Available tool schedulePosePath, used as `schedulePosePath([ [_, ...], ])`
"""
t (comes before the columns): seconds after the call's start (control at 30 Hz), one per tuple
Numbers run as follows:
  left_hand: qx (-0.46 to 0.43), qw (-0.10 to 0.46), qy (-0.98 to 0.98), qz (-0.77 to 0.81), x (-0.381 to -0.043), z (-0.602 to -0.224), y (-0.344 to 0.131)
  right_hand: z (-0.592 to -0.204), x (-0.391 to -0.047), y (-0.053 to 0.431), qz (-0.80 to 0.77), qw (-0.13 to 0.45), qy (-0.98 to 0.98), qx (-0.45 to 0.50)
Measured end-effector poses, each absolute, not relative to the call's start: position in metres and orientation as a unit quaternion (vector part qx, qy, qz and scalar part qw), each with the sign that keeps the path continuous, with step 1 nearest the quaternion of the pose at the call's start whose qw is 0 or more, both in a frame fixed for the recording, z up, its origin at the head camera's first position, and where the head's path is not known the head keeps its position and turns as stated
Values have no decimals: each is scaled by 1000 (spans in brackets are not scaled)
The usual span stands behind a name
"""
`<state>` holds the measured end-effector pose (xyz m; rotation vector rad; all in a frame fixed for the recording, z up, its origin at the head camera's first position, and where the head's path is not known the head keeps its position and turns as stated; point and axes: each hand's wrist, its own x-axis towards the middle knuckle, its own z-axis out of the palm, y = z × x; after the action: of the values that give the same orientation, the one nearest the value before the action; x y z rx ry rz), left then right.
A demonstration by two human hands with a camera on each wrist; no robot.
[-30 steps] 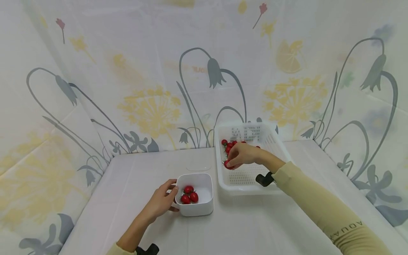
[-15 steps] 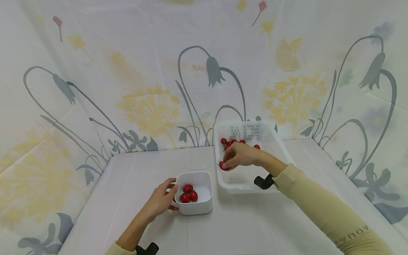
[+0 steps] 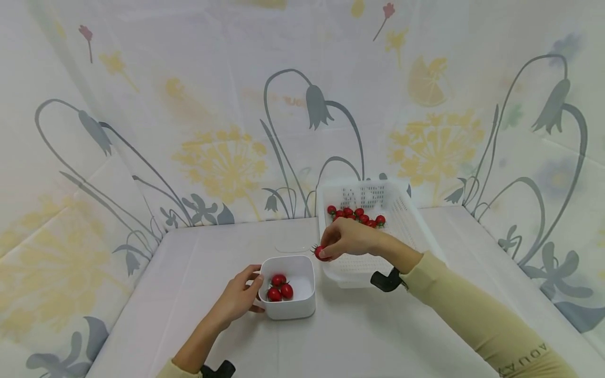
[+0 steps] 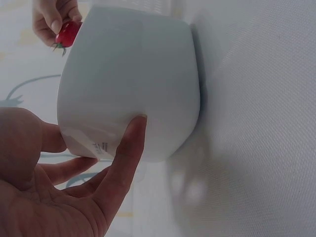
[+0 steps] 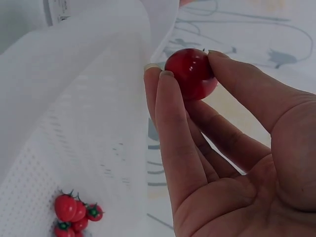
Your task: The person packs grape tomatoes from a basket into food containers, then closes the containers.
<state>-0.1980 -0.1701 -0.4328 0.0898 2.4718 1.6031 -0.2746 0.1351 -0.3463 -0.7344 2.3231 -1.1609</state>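
Between thumb and fingertips my right hand (image 3: 348, 237) pinches a red cherry tomato (image 5: 191, 74) with a green stem. In the head view it is above the left rim of a white perforated basket (image 3: 424, 226). My left hand (image 3: 240, 294) holds a small white box (image 3: 290, 311) by its left side, its fingers spread round the wall in the left wrist view. Inside the box lie three cherry tomatoes (image 3: 286, 291). Several more cherry tomatoes (image 3: 348, 211) with green stems sit toward the back left of the basket.
The basket stands on a white-covered table (image 3: 198, 268), behind and right of the box. A white curtain (image 3: 227, 157) printed with grey and yellow flowers rises along the back and both sides of the table.
My right hand has moved left with the tomato, from over the basket's inside to over its left rim. More of the basket's tomatoes show now. My left hand and the box have stayed put.
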Motion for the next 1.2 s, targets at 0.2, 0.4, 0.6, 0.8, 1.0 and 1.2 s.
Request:
schedulePosePath([
  [0.2, 29, 97, 837, 538, -199, -434, -170, -348, -268, 128, -418, 215, 841, -267],
  [0.4, 31, 97, 836, 540, -199, -434, -171, -351, -262, 115, -428, 217, 831, -281],
  [0.6, 33, 96, 835, 541, -200, -435, -171, -359, -256, 99, -416, 204, 837, -291],
  [0.8, 30, 96, 835, 540, -198, -434, -170, -370, -253, 84, -382, 163, 860, -297],
  [1.0, 30, 97, 835, 541, -197, -433, -170, -382, -251, 69, -360, 139, 871, -303],
  [1.2, 30, 97, 835, 540, -198, -433, -170, -393, -248, 55, -327, 100, 887, -309],
])
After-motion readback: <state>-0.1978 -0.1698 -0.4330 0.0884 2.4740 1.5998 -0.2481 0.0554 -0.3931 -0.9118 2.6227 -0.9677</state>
